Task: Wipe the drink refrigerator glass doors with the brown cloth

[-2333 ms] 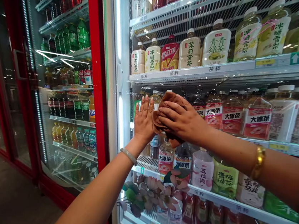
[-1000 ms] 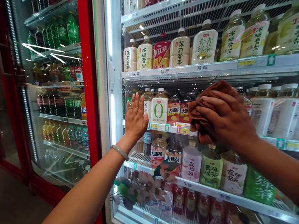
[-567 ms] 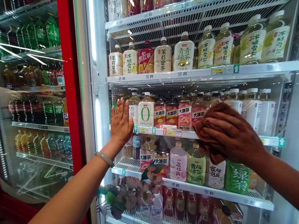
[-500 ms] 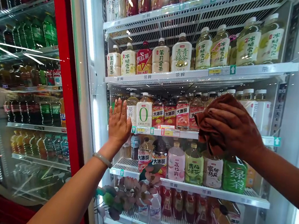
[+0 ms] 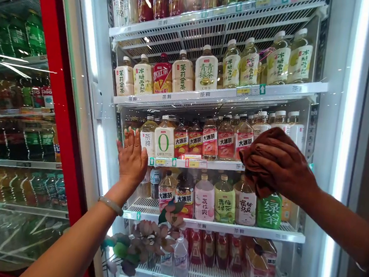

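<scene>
My left hand (image 5: 131, 159), with a pale bangle at the wrist, is raised flat against the glass door at the left, fingers spread and holding nothing. Behind it stand bottles on the middle shelf, including a white-labelled one with a green 0 (image 5: 163, 143). On the right, my right hand (image 5: 281, 165) presses a bunched brown cloth (image 5: 258, 160) to the glass, its fingers bent over the cloth. The cloth covers part of the middle shelf's edge and some bottles behind it.
Lit cooler shelves (image 5: 223, 94) with rows of bottles lie behind the glass. A red door frame (image 5: 58, 75) separates a second drinks cooler at the left. Pinkish and green leaves (image 5: 146, 241) show low at the centre, perhaps as a reflection.
The view has shifted right, so the shelves and red frame appear further left. My right hand and the cloth sit slightly lower against the shelves and nearer their right side; my left hand remains raised.
</scene>
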A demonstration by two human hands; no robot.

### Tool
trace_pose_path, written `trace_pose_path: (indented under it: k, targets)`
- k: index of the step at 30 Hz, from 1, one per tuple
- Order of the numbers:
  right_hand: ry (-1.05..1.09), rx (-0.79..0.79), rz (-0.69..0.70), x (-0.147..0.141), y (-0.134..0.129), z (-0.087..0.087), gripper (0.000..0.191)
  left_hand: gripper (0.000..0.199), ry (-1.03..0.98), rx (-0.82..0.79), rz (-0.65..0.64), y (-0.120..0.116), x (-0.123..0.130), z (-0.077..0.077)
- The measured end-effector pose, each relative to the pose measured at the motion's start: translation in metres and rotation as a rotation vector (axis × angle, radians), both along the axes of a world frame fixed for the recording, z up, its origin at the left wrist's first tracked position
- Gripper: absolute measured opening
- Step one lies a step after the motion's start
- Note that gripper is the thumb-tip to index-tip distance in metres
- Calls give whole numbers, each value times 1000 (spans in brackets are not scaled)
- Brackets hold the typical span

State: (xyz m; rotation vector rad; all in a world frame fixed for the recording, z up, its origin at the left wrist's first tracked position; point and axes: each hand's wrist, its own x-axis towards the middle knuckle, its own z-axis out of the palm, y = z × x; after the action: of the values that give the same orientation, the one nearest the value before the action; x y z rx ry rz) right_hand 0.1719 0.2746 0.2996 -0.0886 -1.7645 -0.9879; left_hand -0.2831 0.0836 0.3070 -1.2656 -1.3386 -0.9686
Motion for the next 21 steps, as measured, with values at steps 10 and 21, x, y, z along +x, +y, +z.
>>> trace_pose_path:
  k: [10, 21]
  targets:
    - [295, -78, 15, -61, -20, 26, 44, 77, 209, -13, -198, 95, 218, 13]
    - [268, -27, -49, 31, 15, 34, 44, 82, 72, 0, -247, 126, 274, -12]
